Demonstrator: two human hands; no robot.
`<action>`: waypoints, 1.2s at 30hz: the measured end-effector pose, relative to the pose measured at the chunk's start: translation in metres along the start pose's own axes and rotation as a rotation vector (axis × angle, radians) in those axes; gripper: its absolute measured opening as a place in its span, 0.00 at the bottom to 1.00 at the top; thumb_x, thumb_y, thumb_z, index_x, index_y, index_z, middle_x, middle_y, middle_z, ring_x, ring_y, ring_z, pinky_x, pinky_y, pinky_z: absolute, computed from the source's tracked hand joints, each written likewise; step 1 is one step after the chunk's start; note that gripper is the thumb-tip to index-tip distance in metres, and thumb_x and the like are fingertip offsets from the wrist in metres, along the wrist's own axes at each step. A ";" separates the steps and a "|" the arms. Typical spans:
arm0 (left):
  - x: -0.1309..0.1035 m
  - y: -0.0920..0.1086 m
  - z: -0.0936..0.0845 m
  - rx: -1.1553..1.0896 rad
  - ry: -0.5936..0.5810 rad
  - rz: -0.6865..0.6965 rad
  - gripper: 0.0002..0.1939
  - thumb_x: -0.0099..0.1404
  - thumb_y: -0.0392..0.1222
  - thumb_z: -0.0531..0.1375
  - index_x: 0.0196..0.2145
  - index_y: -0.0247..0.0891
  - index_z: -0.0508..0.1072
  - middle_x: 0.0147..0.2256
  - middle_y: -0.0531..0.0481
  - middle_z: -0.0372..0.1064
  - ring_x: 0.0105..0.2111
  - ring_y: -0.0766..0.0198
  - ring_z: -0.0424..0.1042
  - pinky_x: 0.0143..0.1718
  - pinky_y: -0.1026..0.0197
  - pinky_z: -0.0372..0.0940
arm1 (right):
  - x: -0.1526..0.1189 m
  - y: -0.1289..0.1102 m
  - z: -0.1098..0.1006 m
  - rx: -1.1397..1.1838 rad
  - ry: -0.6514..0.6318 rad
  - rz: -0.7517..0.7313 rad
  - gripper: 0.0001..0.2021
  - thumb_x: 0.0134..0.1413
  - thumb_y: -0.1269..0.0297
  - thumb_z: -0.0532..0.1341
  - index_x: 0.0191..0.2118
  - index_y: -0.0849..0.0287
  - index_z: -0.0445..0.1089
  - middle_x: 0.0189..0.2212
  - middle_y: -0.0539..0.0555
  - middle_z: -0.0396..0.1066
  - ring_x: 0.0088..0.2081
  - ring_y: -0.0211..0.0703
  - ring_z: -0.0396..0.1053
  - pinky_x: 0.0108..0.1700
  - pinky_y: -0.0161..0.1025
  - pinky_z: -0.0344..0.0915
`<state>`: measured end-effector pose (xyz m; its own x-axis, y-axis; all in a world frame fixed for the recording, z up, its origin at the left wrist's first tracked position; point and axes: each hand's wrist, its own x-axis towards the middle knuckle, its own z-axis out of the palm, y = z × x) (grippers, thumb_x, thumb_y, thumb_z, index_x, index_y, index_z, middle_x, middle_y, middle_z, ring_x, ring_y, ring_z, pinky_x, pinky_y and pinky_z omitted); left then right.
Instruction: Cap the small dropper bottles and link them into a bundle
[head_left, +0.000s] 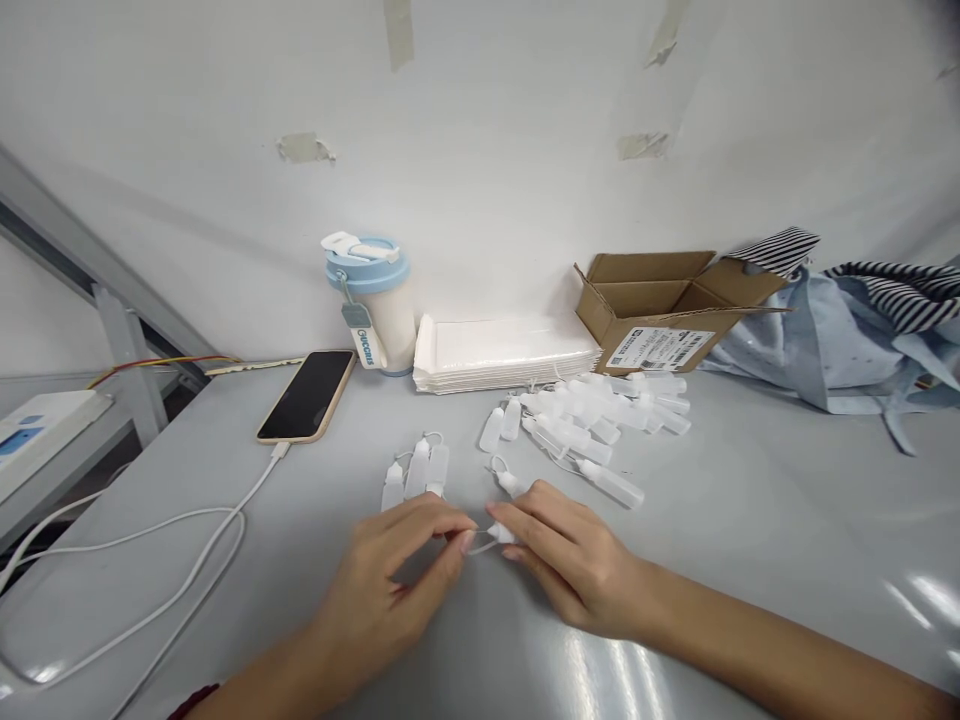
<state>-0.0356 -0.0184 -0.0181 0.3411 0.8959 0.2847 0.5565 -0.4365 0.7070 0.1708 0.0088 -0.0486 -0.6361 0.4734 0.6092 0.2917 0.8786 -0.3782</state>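
Near the middle of the grey table, my right hand [566, 550] pinches a small white bottle [501, 533] whose tip points left. My left hand [409, 570] has thumb and index finger pressed together just left of that tip, where a thin strap and a fine needle-like line reach the fingertips; what exactly they hold is too small to tell. Another capped bottle [511, 484] lies just beyond my right fingers. Several bottles [417, 470] stand or lie beyond my left hand. A larger pile of translucent bottles [577, 410] lies farther back, right of centre.
A stack of white padded envelopes [510, 355] lies by the wall, between a blue-lidded cup [382, 310] and an open cardboard box [660, 320]. A phone [307, 398] with a white cable [225, 540] is at left. Blue cloth [817, 340] lies at right.
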 end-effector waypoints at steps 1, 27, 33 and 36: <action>0.000 -0.001 0.000 0.003 -0.003 0.012 0.06 0.63 0.33 0.56 0.32 0.41 0.72 0.29 0.52 0.73 0.29 0.64 0.71 0.34 0.65 0.64 | 0.000 0.000 0.000 -0.015 -0.002 -0.004 0.16 0.58 0.76 0.53 0.52 0.66 0.58 0.32 0.59 0.66 0.31 0.43 0.60 0.28 0.38 0.65; 0.000 -0.004 0.009 -0.019 0.092 0.279 0.08 0.62 0.28 0.56 0.33 0.37 0.72 0.25 0.53 0.70 0.24 0.69 0.69 0.26 0.68 0.65 | -0.006 0.000 -0.001 -0.390 0.003 -0.223 0.16 0.55 0.78 0.57 0.50 0.76 0.61 0.26 0.57 0.67 0.26 0.41 0.61 0.21 0.37 0.59; -0.002 -0.004 0.005 -0.076 0.006 0.184 0.08 0.62 0.28 0.56 0.35 0.38 0.69 0.28 0.53 0.69 0.29 0.68 0.69 0.33 0.65 0.65 | -0.004 -0.001 -0.001 -0.395 0.047 -0.226 0.17 0.55 0.78 0.56 0.51 0.75 0.60 0.26 0.57 0.69 0.25 0.40 0.61 0.21 0.37 0.59; -0.002 -0.004 0.002 -0.088 -0.011 0.140 0.07 0.61 0.29 0.56 0.35 0.38 0.68 0.31 0.53 0.69 0.31 0.67 0.69 0.36 0.65 0.65 | -0.003 -0.001 -0.001 -0.392 0.065 -0.209 0.17 0.56 0.78 0.55 0.52 0.73 0.60 0.26 0.56 0.69 0.25 0.39 0.61 0.22 0.36 0.59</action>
<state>-0.0371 -0.0185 -0.0226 0.4187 0.8258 0.3778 0.4349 -0.5476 0.7149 0.1732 0.0063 -0.0490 -0.6679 0.2753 0.6915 0.4179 0.9075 0.0424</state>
